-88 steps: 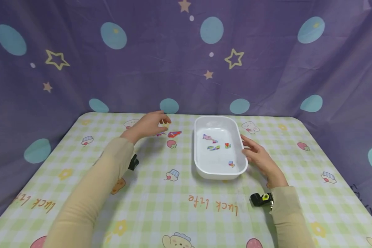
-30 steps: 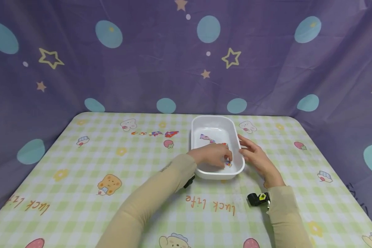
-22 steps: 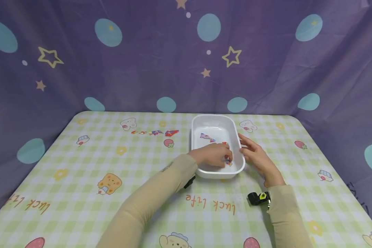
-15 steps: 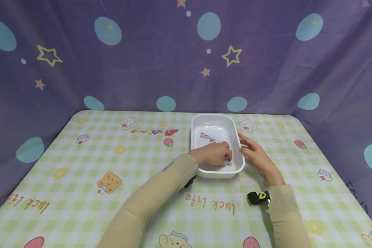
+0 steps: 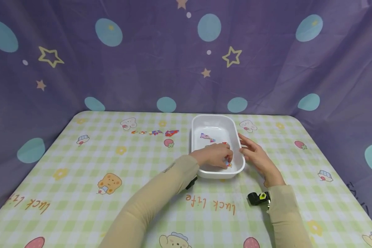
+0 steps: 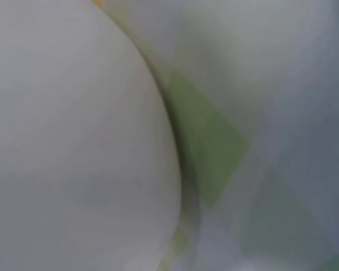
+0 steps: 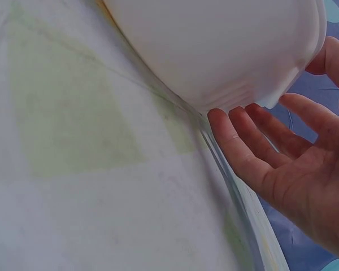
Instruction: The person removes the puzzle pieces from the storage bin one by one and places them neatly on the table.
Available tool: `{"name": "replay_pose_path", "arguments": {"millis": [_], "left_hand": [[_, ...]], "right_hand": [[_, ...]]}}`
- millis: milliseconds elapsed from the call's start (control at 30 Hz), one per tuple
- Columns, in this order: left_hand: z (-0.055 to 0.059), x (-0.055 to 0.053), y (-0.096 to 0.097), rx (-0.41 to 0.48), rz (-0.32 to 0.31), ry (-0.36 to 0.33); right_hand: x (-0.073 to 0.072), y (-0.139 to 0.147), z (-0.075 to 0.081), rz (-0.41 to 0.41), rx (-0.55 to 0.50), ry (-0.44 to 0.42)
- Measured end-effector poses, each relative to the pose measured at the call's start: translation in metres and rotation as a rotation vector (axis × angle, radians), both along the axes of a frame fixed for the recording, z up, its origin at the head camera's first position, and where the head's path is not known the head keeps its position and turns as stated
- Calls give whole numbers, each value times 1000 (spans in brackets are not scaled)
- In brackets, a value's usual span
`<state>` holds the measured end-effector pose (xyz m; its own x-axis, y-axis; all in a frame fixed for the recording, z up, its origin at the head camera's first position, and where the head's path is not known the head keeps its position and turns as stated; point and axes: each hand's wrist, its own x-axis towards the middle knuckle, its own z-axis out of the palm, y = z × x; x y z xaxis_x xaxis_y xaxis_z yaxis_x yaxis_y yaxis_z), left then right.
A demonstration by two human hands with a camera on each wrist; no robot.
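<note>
Rectangular glossy white tray, rounded corners (image 5: 217,175): standing on the table, open side up, holding several loose pieces.
Left hand, bare (image 5: 215,154): dipping into the tray, thumb and fingers curling downward with little gap left at the tips; whether pinching anything, not showing in either view.
Small flat blue-and-orange piece (image 5: 229,165): lying at the left fingertips, near right part of the tray, partly hidden.
Right hand, bare (image 5: 256,156): resting against the tray's right outer wall, fingers spreading and bending loosely, touching rather than grasping.
Pink-and-purple flat piece (image 5: 205,136): lying farther back in the tray, 1 small multicoloured piece (image 5: 212,140) sitting just beside.
Red flat piece (image 5: 225,143): showing just beyond the left knuckles.
Row of 4 flat multicoloured pieces (image 5: 156,132): lying left of the tray on green-and-white checked cloth (image 5: 80,213).
Step in hand: apparently singling out the blue-and-orange piece while steadying the tray.
Next move: probably calling for a fine fingertip pinch on a thin edge, possibly slipping on the smooth tray floor.
</note>
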<state>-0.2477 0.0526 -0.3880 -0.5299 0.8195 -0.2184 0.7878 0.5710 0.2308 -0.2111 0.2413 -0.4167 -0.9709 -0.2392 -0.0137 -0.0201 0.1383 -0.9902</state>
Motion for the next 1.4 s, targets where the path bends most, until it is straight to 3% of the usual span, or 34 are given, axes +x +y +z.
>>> {"name": "replay_pose_path", "arguments": {"millis": [467,1067,1400], "left_hand": [[-2,2,1,-2,-31,15],[-5,0,1,-6,-27,31],[-4,-3,-5,85,27,-92]], "right_hand": [[1,0,-1,-9,8,-8],[1,-1,0,-8,12,-15],[0,0,-1,9,-13,0]]}}
